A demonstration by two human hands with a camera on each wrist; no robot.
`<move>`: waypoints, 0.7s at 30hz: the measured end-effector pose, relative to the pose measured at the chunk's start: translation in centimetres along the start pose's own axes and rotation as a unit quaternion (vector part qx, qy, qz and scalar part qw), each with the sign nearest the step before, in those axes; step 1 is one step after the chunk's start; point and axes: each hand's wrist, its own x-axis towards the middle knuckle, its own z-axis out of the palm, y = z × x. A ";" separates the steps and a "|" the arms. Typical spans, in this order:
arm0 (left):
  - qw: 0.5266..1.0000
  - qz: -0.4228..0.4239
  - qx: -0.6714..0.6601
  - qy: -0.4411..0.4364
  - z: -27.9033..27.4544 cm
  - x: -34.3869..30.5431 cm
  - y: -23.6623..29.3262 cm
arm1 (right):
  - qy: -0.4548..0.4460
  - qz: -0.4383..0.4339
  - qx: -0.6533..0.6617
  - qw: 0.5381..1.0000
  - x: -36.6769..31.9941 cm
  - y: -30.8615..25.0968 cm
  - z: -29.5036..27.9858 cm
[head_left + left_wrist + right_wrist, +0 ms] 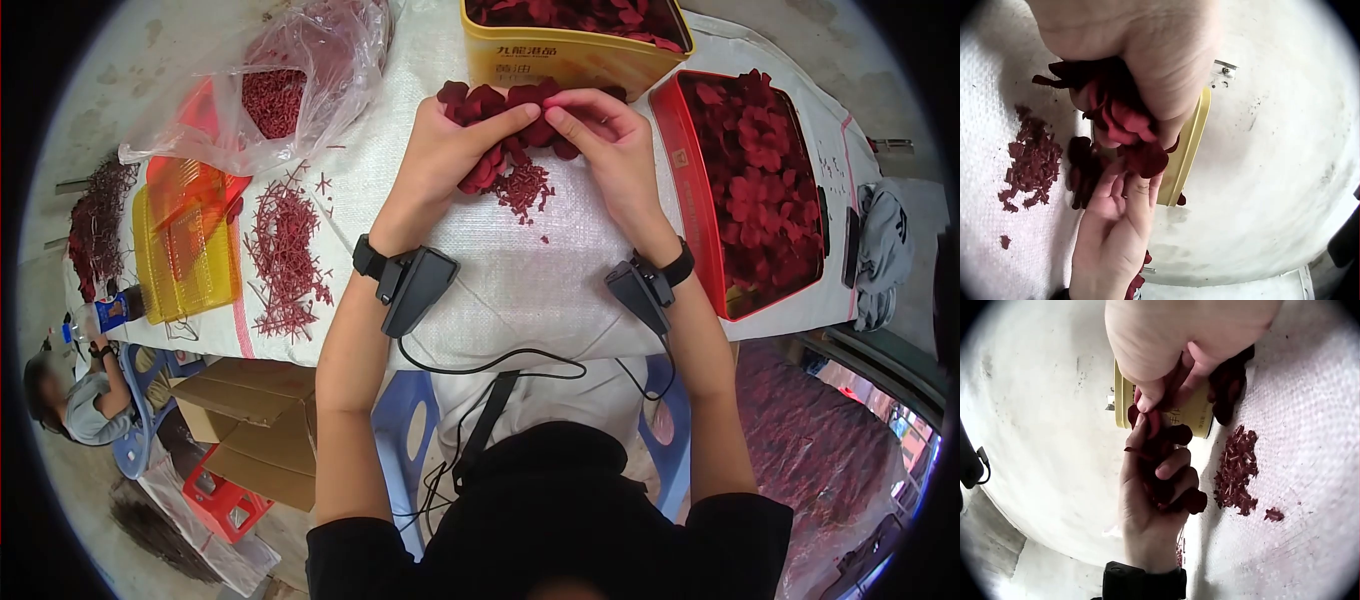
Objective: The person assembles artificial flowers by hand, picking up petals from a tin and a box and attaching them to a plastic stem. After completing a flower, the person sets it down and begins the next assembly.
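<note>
My left hand (440,150) holds a bunch of dark red flower petals (487,102), its fingers curled beneath them and its thumb on top. My right hand (625,155) meets it at the thumb tip, pinching a red petal (1154,422) between thumb and forefinger. Other fingers of the right hand are partly hidden behind the petals. On the white woven cloth just below both hands lies a small heap of dark red bits (522,190). More loose petals (1082,165) lie beside that heap, close under the hands.
Behind the hands stands a yellow tin (575,62) of red petals. At right is a red tin (690,190) full of them. To the left are a clear plastic bag (335,95) of red bits, scattered red stems (285,255) and a yellow plastic basket (160,285). Another person (95,405) sits far left.
</note>
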 end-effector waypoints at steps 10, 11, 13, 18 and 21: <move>0.999 -0.036 -0.026 0.001 0.9 -0.7 0.6 | 0.033 -0.122 -0.023 0.992 0.0 0.1 0.4; 0.999 -0.041 -0.032 -0.001 0.9 -0.6 0.4 | 0.036 -0.140 -0.025 0.989 0.1 0.3 0.4; 0.998 -0.051 -0.045 -0.005 0.9 -0.5 0.0 | 0.036 -0.162 -0.022 0.986 0.1 0.6 0.3; 0.998 -0.061 -0.033 0.000 0.9 -0.4 -0.3 | 0.043 -0.166 0.021 0.985 0.0 1.0 0.5; 0.997 -0.061 -0.036 0.008 0.9 -0.5 0.0 | 0.038 -0.138 0.024 0.989 0.0 0.7 0.6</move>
